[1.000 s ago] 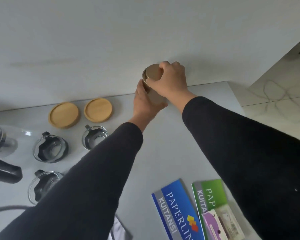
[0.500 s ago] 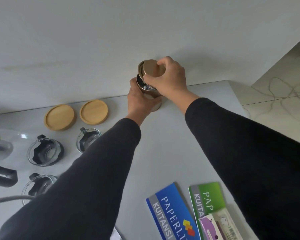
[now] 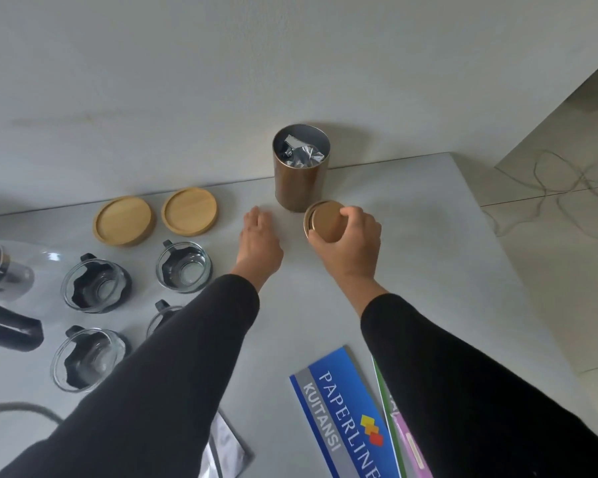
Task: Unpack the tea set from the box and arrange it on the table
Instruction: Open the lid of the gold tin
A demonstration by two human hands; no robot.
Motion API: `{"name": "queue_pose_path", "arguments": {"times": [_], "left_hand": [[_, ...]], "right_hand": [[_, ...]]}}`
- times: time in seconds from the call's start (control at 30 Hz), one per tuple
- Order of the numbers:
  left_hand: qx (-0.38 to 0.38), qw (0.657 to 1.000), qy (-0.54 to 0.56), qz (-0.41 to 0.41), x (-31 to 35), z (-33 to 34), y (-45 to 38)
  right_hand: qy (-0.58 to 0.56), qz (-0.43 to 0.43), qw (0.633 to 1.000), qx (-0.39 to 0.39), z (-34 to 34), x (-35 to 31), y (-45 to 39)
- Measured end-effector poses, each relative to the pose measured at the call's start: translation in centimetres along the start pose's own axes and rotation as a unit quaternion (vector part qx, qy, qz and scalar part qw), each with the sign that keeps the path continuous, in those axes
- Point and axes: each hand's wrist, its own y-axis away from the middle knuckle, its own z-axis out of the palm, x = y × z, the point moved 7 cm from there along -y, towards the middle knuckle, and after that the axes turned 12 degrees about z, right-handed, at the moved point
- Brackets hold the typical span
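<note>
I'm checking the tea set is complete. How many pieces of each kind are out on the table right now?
Glass cups: 4, the last mostly hidden behind a sleeve
Wooden coasters: 2
Teapot: 1, cut off by the frame
Tea canister: 1, open
Canister lid: 1, held in the right hand
Total: 9

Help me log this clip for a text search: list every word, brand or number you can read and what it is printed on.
"PAPERLINE": white letters on the blue receipt book, last letter cut by the frame edge.
"KUITANSI": on the grey band of the same blue book.
Green receipt book: print mostly hidden by the right sleeve, unreadable.
Pink packet: print too blurred to read.
Copper tea canister, its lid and the wooden coasters: no text visible.
</note>
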Motion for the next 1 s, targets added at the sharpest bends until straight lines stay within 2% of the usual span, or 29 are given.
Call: {"name": "queue_pose_path", "arguments": {"times": [0.13, 0.5, 0.6, 0.7, 1.0], "left_hand": [[-0.031, 0.998, -0.042, 0.015, -0.5, 0.9, 0.2], [-0.037, 0.997, -0.059, 0.039, -0.9, 1.1, 0.7], [-0.048, 0.998, -0.031, 0.039, -0.7, 0.7, 1.3], [-0.05, 0.999, 0.014, 0.002, -0.6, -0.5, 2.7], [0.087, 0.994, 0.057, 0.044, -1.1, -8.6, 10.7]], "right_hand": [[0.052, -0.032, 0.997, -0.04, 2.4, 0.2, 0.5], [0.116, -0.047, 0.99, -0.06, 4.2, -0.2, 0.1], [0.132, -0.043, 0.988, -0.071, 3.7, -0.4, 0.4], [0.135, -0.045, 0.987, -0.07, 2.6, -1.5, 1.2], [0.113, -0.039, 0.99, -0.071, 0.0, -7.2, 7.5]]}}
